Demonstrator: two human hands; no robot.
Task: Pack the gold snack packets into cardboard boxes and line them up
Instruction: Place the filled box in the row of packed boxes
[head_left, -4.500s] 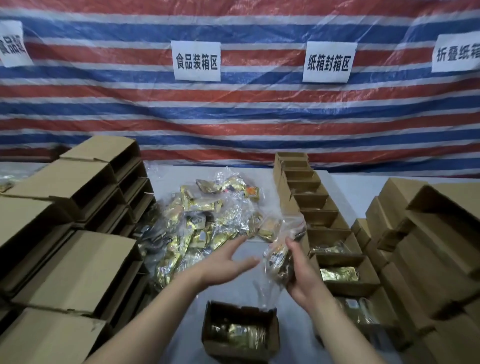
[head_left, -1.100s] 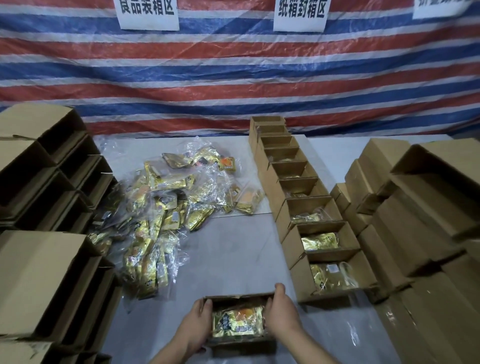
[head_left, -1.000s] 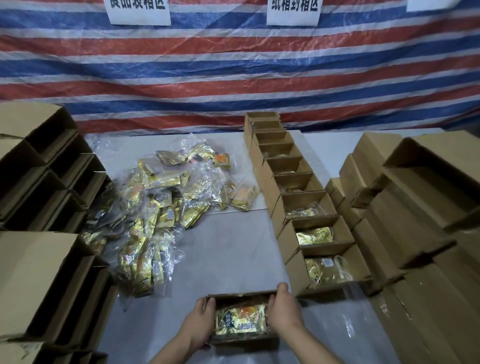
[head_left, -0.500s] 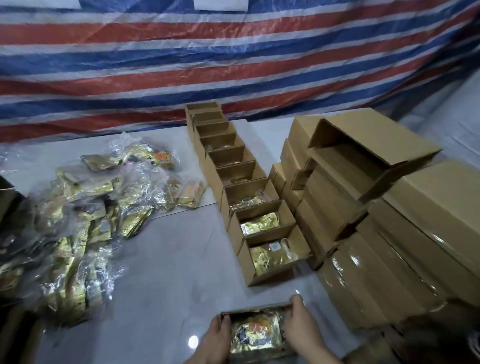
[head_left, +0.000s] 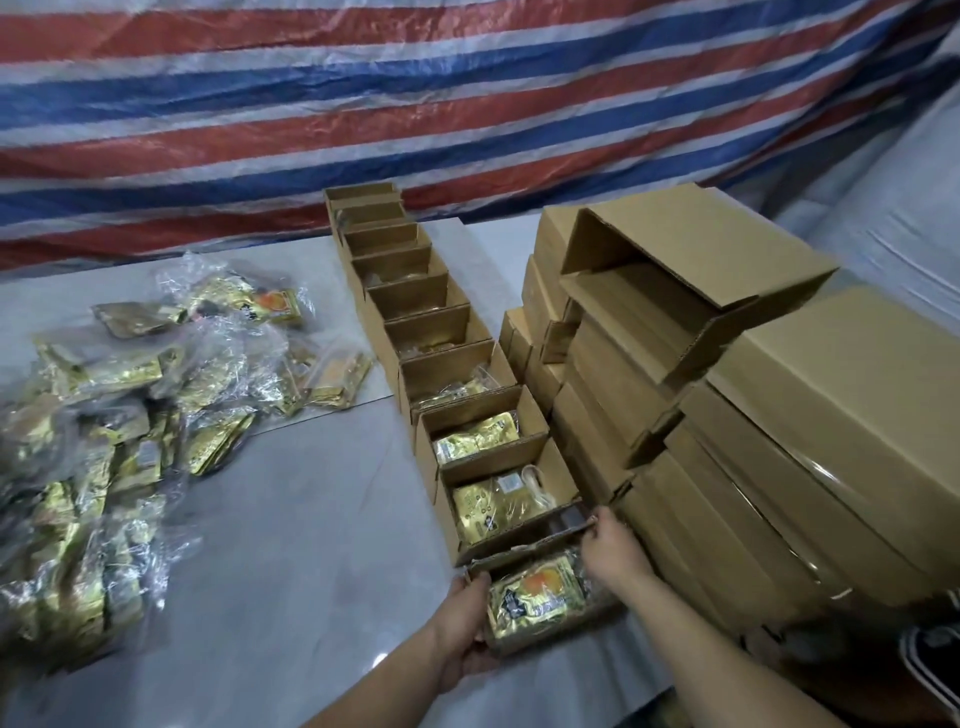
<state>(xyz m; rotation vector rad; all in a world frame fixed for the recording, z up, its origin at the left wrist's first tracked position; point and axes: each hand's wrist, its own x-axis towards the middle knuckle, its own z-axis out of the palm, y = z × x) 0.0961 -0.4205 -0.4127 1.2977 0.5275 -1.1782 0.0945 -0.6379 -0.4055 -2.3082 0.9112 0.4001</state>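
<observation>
Cardboard-brown open box (head_left: 540, 603), gold packet (head_left: 537, 597) inside, now slid from table centre against row of filled boxes (head_left: 447, 374); left hand (head_left: 467, 629) and right hand (head_left: 613, 551) gripping its sides. Nearly aligned.

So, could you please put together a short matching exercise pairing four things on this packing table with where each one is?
Things:
1. box being held
2. loose pile of gold packets
3. stack of closed cartons
4. row of open boxes

Places:
A. running away down the middle of the table
B. on the right side
C. spread over the left side
D. nearest the camera, between left hand and right hand

Pairs: 1-D, 2-C, 3-B, 4-A
</observation>
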